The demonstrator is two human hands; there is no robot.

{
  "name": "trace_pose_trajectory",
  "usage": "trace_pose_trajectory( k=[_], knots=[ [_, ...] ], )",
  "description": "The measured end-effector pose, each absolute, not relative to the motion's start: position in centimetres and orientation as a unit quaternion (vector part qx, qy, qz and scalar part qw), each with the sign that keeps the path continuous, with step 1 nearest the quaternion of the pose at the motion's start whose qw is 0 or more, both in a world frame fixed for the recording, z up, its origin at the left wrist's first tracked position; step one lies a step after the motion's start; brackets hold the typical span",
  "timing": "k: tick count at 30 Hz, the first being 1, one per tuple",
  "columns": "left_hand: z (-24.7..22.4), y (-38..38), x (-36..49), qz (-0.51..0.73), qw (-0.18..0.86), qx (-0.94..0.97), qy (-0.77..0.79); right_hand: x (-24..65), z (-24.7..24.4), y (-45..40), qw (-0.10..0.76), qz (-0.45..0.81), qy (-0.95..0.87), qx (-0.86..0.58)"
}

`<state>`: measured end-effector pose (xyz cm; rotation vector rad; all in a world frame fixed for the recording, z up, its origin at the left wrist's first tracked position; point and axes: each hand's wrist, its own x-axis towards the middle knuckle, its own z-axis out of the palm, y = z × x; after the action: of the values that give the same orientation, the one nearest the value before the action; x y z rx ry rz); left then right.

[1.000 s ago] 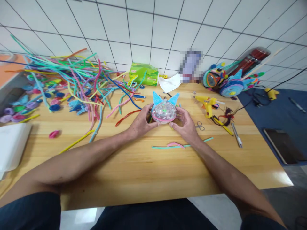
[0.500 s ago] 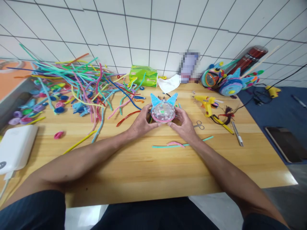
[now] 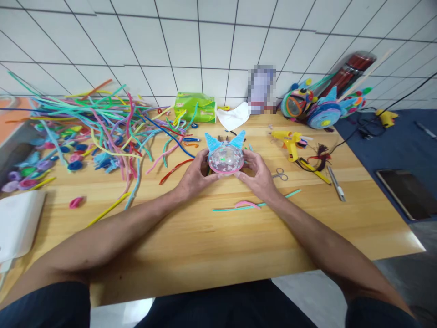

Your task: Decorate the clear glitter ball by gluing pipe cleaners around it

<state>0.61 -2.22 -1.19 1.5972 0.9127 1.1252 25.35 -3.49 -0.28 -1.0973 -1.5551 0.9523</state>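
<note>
Between my two hands is a clear domed craft piece (image 3: 226, 159) with glittery bits inside, a pink rim and two blue pointed ears on top. My left hand (image 3: 196, 175) grips its left side, thumb along the lower rim. From the right, my right hand (image 3: 256, 173) holds it the same way; some fingertips are hidden behind the piece. Small scissors (image 3: 280, 174) lie just right of my right hand. In front of the hands, a teal pipe cleaner (image 3: 223, 210) and a short pink one (image 3: 244, 203) rest on the wooden table (image 3: 191, 246).
A heap of coloured pipe cleaners (image 3: 102, 118) spreads over the left side. At right lie a yellow glue gun (image 3: 289, 142), a utility knife (image 3: 336, 183) and a finished-looking craft figure (image 3: 324, 114). A green tissue pack (image 3: 195, 108) stands by the wall; a white power bank (image 3: 20, 223) sits at left.
The whole view has shifted slightly, so most things appear a little further left. Both hands keep their hold on the domed craft piece, with no clear change of grip.
</note>
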Motion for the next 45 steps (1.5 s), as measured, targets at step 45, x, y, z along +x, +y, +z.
trace_pose_trajectory(
  k=[45],
  knots=[
    [-0.1,-2.0,0.2,0.500,0.513,0.581,0.387,25.0,-0.3,-4.0,0.489,0.424,-0.599,-0.472]
  ],
)
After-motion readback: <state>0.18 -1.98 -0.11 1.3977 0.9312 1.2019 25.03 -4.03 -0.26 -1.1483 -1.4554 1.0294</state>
